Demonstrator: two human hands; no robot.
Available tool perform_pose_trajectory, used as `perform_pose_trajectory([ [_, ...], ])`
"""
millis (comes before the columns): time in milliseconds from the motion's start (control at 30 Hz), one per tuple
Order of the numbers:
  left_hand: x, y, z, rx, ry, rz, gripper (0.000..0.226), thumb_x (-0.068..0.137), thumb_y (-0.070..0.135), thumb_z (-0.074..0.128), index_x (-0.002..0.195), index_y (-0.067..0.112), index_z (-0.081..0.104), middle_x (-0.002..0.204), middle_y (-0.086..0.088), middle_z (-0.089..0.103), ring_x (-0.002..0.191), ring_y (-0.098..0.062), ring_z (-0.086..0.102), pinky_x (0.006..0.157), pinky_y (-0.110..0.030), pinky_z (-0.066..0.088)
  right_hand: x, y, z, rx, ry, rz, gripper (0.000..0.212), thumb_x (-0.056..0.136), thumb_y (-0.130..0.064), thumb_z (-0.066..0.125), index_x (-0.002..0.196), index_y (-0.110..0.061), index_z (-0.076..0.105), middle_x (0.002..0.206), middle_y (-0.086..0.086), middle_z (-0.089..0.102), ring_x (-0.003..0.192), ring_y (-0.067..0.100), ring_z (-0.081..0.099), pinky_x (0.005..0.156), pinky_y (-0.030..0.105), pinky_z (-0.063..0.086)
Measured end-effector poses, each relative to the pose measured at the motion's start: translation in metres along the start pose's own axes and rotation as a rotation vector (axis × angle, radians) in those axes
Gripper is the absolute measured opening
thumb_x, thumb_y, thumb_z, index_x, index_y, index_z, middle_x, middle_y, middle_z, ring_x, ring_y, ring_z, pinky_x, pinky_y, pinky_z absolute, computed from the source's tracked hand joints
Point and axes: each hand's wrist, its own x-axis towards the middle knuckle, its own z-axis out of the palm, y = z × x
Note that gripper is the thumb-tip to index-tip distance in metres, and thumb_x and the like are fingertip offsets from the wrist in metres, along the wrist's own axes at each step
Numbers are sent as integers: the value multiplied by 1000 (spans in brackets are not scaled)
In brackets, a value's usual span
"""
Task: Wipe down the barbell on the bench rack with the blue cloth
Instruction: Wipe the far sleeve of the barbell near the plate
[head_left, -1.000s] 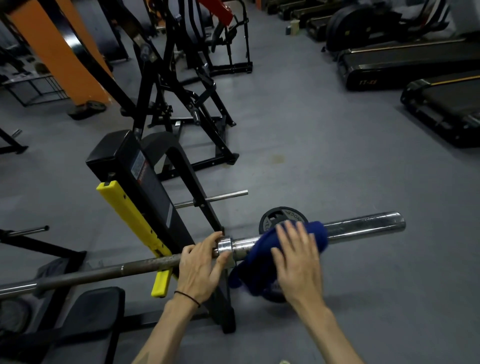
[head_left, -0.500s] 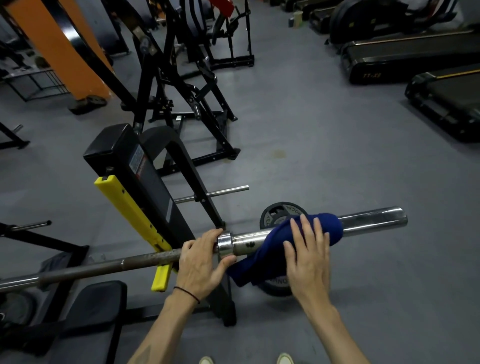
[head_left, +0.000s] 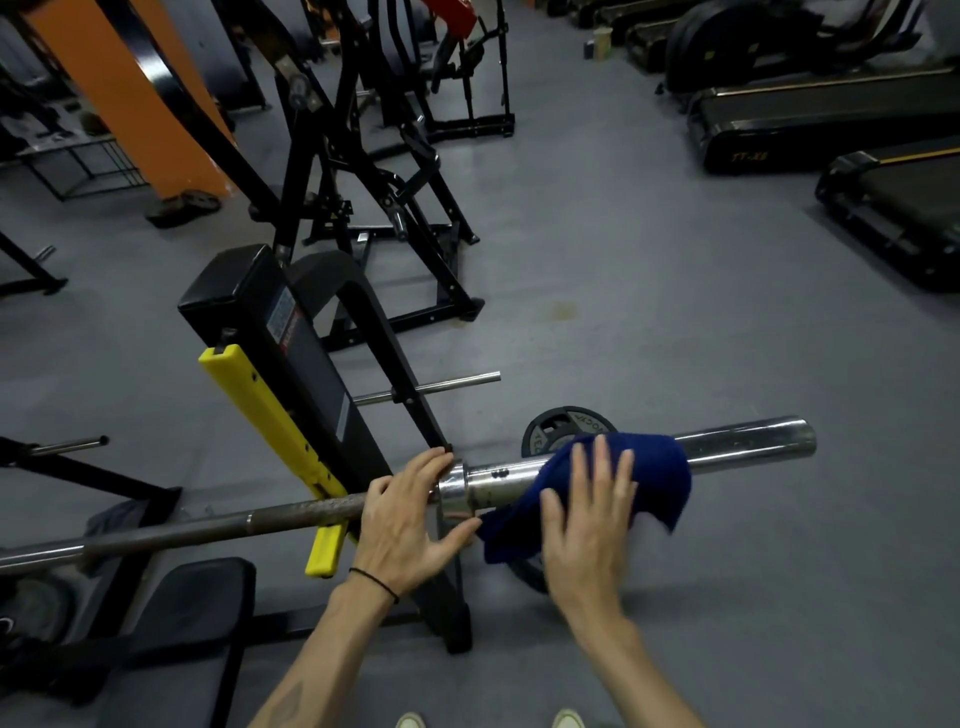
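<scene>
Two bare hands work the right end of a long steel barbell (head_left: 291, 519) that lies across the black bench rack (head_left: 322, 395), its dull knurled shaft running off to the left edge. Yellow plastic guard strip (head_left: 270, 441) on the rack upright sits just behind the shaft. Black padded bench seat (head_left: 192, 597) below, lower left. Left hand (head_left: 410, 519) rests on the shaft right at the chrome collar (head_left: 451, 486), fingers extended and spread, thumb under toward the sleeve, not a closed grip, more a steadying touch. Thin black band on that wrist. Next right, dark blue soft cloth (head_left: 649, 467) is draped over the chrome sleeve (head_left: 748, 439), hanging loose below it. Right hand (head_left: 587, 519) lies flat on the cloth, fingers straight, pressing it on the sleeve, not pinching it. Bare sleeve end sticks out to the right, cloth not there yet. Black weight plate (head_left: 550, 431) stands on the grey floor behind the sleeve.

Handling judgement: bar looks heavy and rigid, and the sleeve likely spins, so bracing at the collar makes sense. Cloth is light and floppy and can slip off smooth chrome; wrapping the palm round it over the sleeve should hold better than flat pressure.
</scene>
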Motion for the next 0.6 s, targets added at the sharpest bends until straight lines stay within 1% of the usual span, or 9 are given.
perform_pose_trajectory([
  [67, -2, -3, 1, -10, 4, 12, 75, 80, 66, 67, 139, 23, 46, 140, 5, 55, 114, -11, 59, 89, -34, 43, -19, -22, 13, -4, -109, -183, 64, 108, -45, 35, 162, -12, 29, 173, 6, 16, 160, 30, 4, 129, 46, -2],
  [133, -3, -3, 1, -18, 8, 9, 73, 81, 66, 65, 138, 24, 46, 131, 5, 60, 106, -11, 61, 88, -32, 42, -20, -13, 12, -117, -190, -416, 62, 107, -46, 36, 163, -18, 29, 173, 3, 16, 160, 27, 10, 129, 45, 4],
  [167, -3, -3, 1, -20, 11, -4, 72, 81, 67, 64, 137, 25, 47, 127, 6, 62, 101, -10, 61, 88, -32, 42, -12, -1, 7, -150, -173, -450, 60, 107, -44, 37, 162, -20, 32, 172, 1, 18, 159, 25, 14, 128, 46, 9],
  [200, -3, -2, 1, -21, 13, -24, 71, 82, 67, 61, 137, 25, 48, 121, 7, 64, 97, -9, 60, 87, -32, 41, -3, 13, 0, -160, -140, -420, 58, 107, -42, 37, 161, -21, 35, 171, 1, 22, 159, 25, 16, 127, 48, 13],
  [300, 1, 3, 1, 7, 55, -99, 59, 91, 69, 47, 131, 25, 51, 103, 10, 64, 84, -8, 57, 83, -30, 39, 19, 42, -20, -86, -7, -123, 56, 108, -40, 33, 157, -15, 42, 169, 3, 29, 159, 26, 14, 125, 56, 19],
  [400, 3, 9, 5, 1, 82, -168, 51, 99, 66, 30, 125, 27, 52, 94, 11, 61, 78, -11, 57, 80, -29, 34, 9, 17, -11, 0, 4, -19, 62, 107, -43, 35, 159, -10, 36, 171, 7, 23, 160, 30, 6, 128, 53, 7],
  [467, 2, 7, 6, -37, 79, -159, 53, 99, 65, 32, 129, 26, 52, 104, 8, 65, 83, -11, 60, 81, -28, 34, -8, -4, -2, 2, -122, -188, 65, 107, -46, 36, 163, -15, 26, 173, 3, 13, 160, 30, 2, 129, 47, -1],
  [533, 0, 2, 4, -58, 34, -83, 60, 93, 64, 47, 137, 23, 48, 129, 4, 60, 99, -7, 59, 87, -28, 36, -10, 5, -4, -66, -220, -414, 63, 108, -46, 36, 164, -20, 25, 174, -1, 11, 160, 26, 6, 127, 49, 7],
  [600, -3, -3, 1, -31, 8, 28, 72, 84, 62, 62, 141, 22, 44, 144, 0, 50, 112, -9, 56, 90, -32, 41, 0, 28, -13, -107, -174, -452, 57, 108, -41, 38, 162, -23, 33, 172, -2, 18, 160, 25, 13, 125, 52, 17],
])
